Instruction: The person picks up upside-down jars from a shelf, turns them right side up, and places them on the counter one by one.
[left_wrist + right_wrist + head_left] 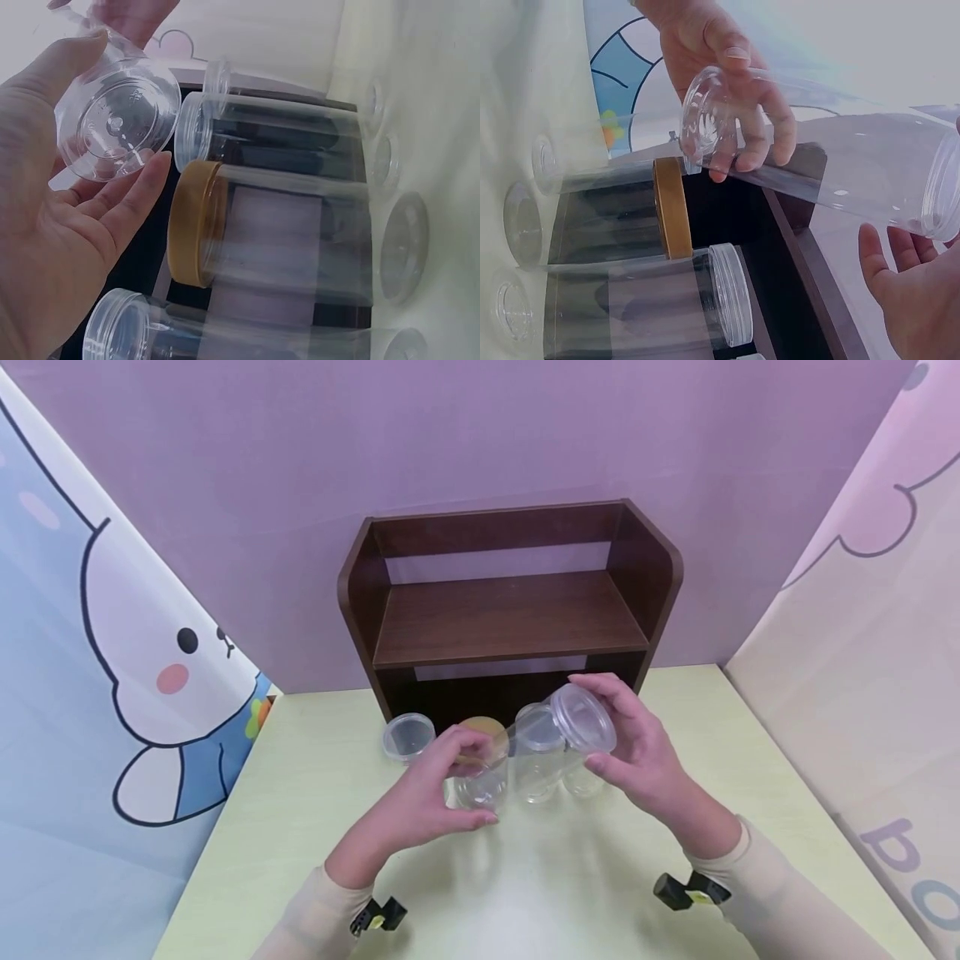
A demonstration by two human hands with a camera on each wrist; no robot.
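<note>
A tall clear plastic jar [855,157] is held tilted above the table between both hands. My left hand [423,797] grips its base end, thumb on one side and fingers on the other; the round bottom shows in the left wrist view. My right hand [648,752] holds the other end by the clear lid [583,718], thumb and fingers on either side of it. Just beneath, a standing jar with a gold lid [193,225] is partly covered by the left hand in the head view. Clear-lidded jars [285,135] stand beside it.
A dark brown wooden shelf [510,614] stands at the back of the pale table [315,810], behind the row of jars. Another clear-lidded jar [408,737] is at the row's left end. Printed cloth [172,635] hangs at the left side, a purple cloth [480,435] behind.
</note>
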